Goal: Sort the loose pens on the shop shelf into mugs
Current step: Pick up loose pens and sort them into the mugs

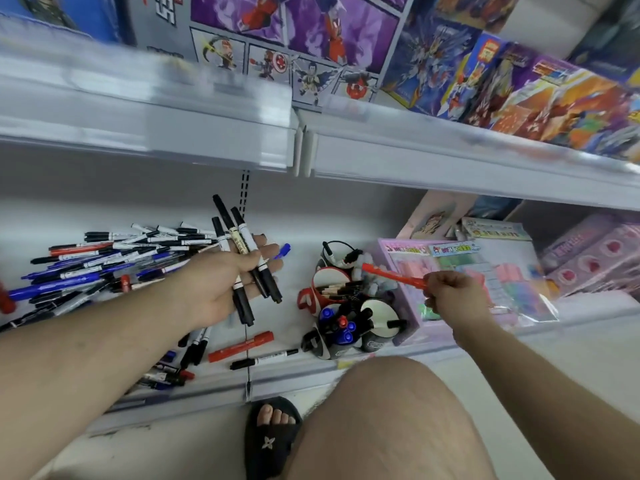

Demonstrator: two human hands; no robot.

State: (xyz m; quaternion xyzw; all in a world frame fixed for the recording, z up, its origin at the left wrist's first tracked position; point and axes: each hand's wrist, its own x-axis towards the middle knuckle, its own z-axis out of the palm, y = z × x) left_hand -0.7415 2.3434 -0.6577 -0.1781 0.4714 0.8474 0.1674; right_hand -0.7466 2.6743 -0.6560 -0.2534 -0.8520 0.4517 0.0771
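Note:
My left hand [221, 285] holds a bundle of black-and-white pens [239, 251] over the low shelf, palm up, fingers curled round them. My right hand [450, 292] pinches one red pen [394, 276] by its end, the pen pointing left above a cluster of mugs. A red-and-white mug [327, 287] holds dark pens. A dark mug [332, 330] in front holds blue, red and black pens. A big heap of loose pens [104, 261] lies at the shelf's left. A red marker [240, 346] and a black pen [263, 358] lie near the front edge.
The upper shelf [214, 133] overhangs the work area and carries toy boxes [485, 81]. Pink and purple stationery packs [485, 278] crowd the right of the low shelf beside the mugs. My knee [388, 410] and a sandalled foot [270, 438] are just below the shelf edge.

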